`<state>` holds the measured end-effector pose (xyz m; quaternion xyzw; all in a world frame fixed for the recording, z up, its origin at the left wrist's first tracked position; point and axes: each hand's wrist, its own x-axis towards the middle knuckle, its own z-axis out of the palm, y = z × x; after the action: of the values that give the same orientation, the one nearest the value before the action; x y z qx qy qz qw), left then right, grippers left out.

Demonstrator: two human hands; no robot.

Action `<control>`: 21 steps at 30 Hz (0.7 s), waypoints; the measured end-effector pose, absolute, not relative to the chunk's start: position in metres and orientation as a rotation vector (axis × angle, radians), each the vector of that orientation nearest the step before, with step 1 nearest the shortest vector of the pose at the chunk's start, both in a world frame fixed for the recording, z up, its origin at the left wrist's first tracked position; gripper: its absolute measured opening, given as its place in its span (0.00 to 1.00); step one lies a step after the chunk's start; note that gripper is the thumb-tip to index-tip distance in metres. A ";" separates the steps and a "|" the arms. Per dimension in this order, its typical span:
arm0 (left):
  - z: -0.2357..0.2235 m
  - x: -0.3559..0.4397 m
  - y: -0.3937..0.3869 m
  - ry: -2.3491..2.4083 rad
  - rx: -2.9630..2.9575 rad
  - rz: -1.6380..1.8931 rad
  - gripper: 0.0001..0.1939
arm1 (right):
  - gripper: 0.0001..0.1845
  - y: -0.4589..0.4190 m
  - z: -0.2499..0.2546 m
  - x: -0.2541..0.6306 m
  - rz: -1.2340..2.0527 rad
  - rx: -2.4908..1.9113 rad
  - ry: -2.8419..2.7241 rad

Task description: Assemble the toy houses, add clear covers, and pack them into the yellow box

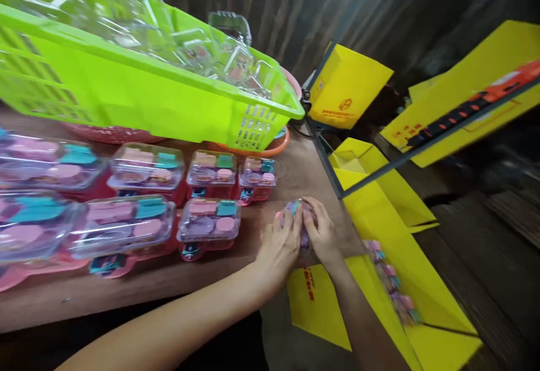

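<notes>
At the right end of the brown table, my left hand (282, 240) and my right hand (321, 227) close around one small clear-lidded case (304, 236) with pink, purple and teal pieces inside. My fingers cover most of this case. To the left stand two rows of similar cases, such as this front one (208, 226) and this back one (257, 179), with pink bases and clear lids over pink, purple and teal pieces.
A lime green basket (169, 98) heaped with clear plastic covers (189, 50) stands behind the cases. Past the table's right edge, a dark metal bar (379, 164) runs above open yellow boxes (447, 337); one holds several colourful cases (390, 278). An orange rim (278, 145) shows under the basket.
</notes>
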<state>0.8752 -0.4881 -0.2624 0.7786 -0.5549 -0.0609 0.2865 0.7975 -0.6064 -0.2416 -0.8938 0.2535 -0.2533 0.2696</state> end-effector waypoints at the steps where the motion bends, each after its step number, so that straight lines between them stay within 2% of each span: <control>1: -0.274 0.872 -0.486 -1.498 2.009 -0.186 0.57 | 0.19 -0.615 -0.238 0.799 -0.654 -2.404 0.621; 8: -0.332 0.893 -0.492 -1.269 1.636 -0.157 0.69 | 0.19 -0.622 -0.226 0.811 -0.377 -2.413 0.296; 12: -0.336 0.892 -0.500 -1.161 1.570 -0.186 0.65 | 0.22 -0.600 -0.228 0.816 -0.333 -2.573 0.577; 16: -0.334 0.882 -0.500 -1.064 1.672 -0.185 0.65 | 0.33 -0.588 -0.227 0.819 -0.215 -2.784 0.836; 21: -0.338 0.878 -0.502 -1.054 1.690 -0.273 0.72 | 0.29 -0.589 -0.233 0.824 -0.300 -2.838 0.832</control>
<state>0.8781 -0.5023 -0.3375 0.7098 -0.4427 -0.1147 0.5358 0.8242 -0.5885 -0.2328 -0.9513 0.2788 -0.1007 0.0842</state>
